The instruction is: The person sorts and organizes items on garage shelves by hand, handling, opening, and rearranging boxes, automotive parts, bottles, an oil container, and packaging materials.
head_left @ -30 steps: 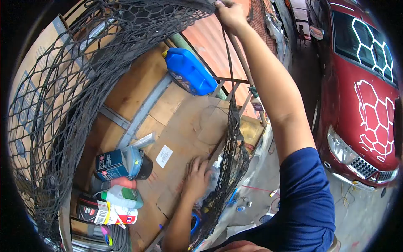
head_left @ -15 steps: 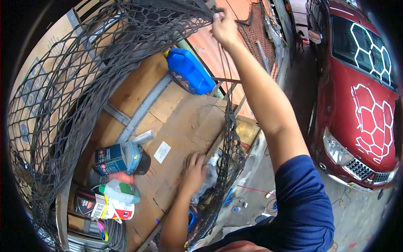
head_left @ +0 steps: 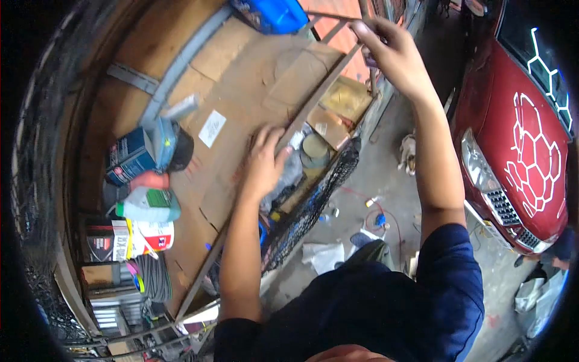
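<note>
My left hand [head_left: 263, 163] rests on the brown board [head_left: 238, 90] beside the long metal rail [head_left: 329, 81], fingers spread and thumb toward the rail. Near the rail's upper end, my right hand [head_left: 395, 57] is raised with its fingers curled; whatever is in them is hidden. A black net [head_left: 319, 202] hangs bunched along the outer side. Between rail and net runs a narrow compartment with clear plastic [head_left: 288, 181], a round tin [head_left: 315, 146] and a cardboard box [head_left: 329, 127]. On the board lies a white label [head_left: 211, 128].
To the left are a blue box [head_left: 129, 160], a clear jug with a green label [head_left: 151, 204], a white and red container [head_left: 155, 236] and coiled grey rope [head_left: 154, 277]. A blue jug [head_left: 274, 15] is at the top. A red car [head_left: 512, 139] stands right.
My view has shifted, so the scene sits higher and further left. My right hand has come away from the upper net to the rail's end. My left hand stays by the rail.
</note>
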`<state>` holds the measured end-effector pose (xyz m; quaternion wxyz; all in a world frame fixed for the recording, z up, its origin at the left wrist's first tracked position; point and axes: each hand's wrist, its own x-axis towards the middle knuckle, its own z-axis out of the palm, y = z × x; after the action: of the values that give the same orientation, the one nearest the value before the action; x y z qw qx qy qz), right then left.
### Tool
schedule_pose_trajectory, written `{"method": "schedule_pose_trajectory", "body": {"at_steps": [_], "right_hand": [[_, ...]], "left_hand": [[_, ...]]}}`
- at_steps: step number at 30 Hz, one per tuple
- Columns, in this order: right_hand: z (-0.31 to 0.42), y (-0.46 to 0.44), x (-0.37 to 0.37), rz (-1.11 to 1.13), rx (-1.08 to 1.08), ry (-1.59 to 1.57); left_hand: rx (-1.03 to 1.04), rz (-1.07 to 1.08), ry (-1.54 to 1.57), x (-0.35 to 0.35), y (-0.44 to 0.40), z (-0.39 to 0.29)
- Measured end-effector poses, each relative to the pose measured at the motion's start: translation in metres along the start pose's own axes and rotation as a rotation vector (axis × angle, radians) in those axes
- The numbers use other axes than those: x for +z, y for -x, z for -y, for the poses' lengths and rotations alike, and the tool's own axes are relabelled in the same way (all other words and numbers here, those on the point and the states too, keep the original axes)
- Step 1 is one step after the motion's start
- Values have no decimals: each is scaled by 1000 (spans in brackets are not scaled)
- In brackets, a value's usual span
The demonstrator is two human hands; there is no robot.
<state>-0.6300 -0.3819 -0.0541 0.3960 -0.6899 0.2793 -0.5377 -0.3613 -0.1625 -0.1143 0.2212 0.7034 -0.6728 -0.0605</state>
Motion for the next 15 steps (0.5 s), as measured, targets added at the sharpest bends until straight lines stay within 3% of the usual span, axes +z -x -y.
{"method": "schedule_pose_trajectory", "body": {"at_steps": [3,6,12,15], "right_hand": [[-48,83,-16,135,199,149],[-149,164,-5,227,453,160],[-269,296,30,476,557,268],[-286,330,41,523,580,458]], "left_hand": [[16,-19,32,1,-2,7],[28,2,103,6,-3,24],[60,-18,272,1,5,31],[131,-183,336,-7,16,35]]}}
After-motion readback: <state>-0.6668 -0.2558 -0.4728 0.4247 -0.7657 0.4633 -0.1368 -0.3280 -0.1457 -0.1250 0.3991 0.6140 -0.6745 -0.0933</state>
